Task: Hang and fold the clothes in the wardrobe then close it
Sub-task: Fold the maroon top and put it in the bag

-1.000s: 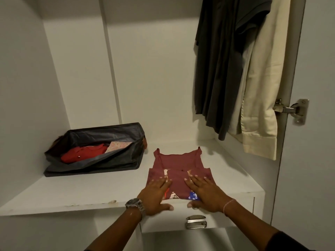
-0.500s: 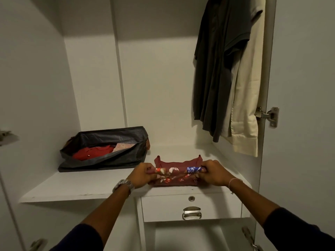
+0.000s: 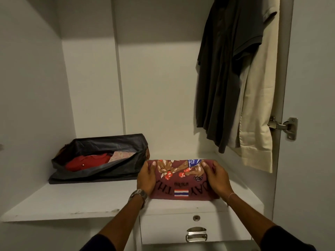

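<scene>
Gripping the folded maroon shirt [image 3: 183,180] at both ends, the left hand [image 3: 146,178] and right hand [image 3: 217,178] hold it on the wardrobe shelf [image 3: 72,201]. Hanging garments [image 3: 235,78] look done; clothes in the black bag [image 3: 101,156] and closing remain.

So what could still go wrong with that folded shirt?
The folded maroon shirt lies at the shelf's front edge, so it may slip off once the left hand and right hand let go. Releasing carelessly might also spring the fold open.
</scene>
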